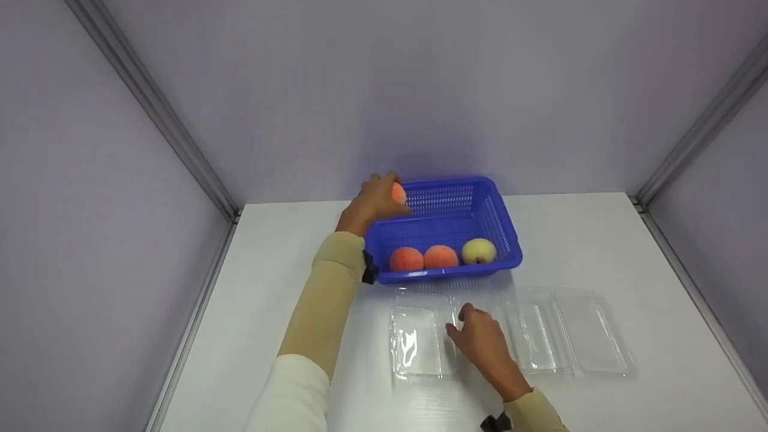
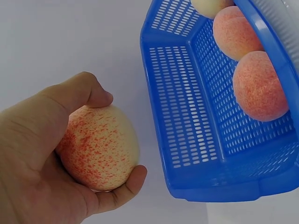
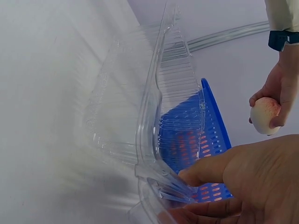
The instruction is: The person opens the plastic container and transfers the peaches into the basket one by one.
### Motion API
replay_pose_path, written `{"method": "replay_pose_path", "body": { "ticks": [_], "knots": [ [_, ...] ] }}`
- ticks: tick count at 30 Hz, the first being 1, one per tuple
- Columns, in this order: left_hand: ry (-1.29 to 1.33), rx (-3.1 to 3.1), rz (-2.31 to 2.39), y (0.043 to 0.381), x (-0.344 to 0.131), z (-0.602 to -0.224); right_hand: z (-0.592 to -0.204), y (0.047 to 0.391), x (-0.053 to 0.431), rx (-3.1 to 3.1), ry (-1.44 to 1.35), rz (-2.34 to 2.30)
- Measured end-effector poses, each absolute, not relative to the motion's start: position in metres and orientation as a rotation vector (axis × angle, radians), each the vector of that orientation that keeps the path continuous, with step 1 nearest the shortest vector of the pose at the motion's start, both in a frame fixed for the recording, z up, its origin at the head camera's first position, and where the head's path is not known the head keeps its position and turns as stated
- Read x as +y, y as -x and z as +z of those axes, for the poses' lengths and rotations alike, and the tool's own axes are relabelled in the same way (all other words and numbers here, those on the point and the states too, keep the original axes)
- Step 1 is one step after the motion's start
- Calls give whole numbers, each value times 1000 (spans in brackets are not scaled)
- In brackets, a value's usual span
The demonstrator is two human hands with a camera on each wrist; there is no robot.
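My left hand (image 1: pixel 379 197) grips a peach (image 2: pixel 100 147), pale with red speckles, its fingers curled round it. In the head view the hand is over the back left corner of a blue basket (image 1: pixel 509 231); in the left wrist view the peach is apart from the rim. Lower down, my right hand (image 1: pixel 480 339) is at a clear plastic clamshell box (image 1: pixel 415 342), thumb and forefinger spread apart. The right wrist view puts its thumb (image 3: pixel 203 171) by the box's edge; whether it touches is unclear.
Two orange-red peaches (image 1: pixel 441 257) and a pale yellow fruit (image 1: pixel 479 251) lie along the basket's near side. A second clear clamshell box (image 1: pixel 594 333) lies open at the right. Walls (image 1: pixel 432 90) enclose the white table (image 1: pixel 282 276) at the back and sides.
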State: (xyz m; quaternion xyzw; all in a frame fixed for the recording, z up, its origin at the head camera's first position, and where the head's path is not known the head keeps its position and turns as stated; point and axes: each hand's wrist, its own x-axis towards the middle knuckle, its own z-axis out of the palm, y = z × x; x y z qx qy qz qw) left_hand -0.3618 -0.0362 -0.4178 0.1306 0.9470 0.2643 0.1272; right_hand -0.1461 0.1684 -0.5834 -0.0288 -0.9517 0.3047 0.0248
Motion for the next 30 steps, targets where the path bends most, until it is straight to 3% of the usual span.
{"method": "replay_pose_path", "body": {
  "ticks": [30],
  "knots": [
    [-142, 2752, 829, 358, -25, -482, -581, 137, 171, -2941, 100, 928]
  ]
}}
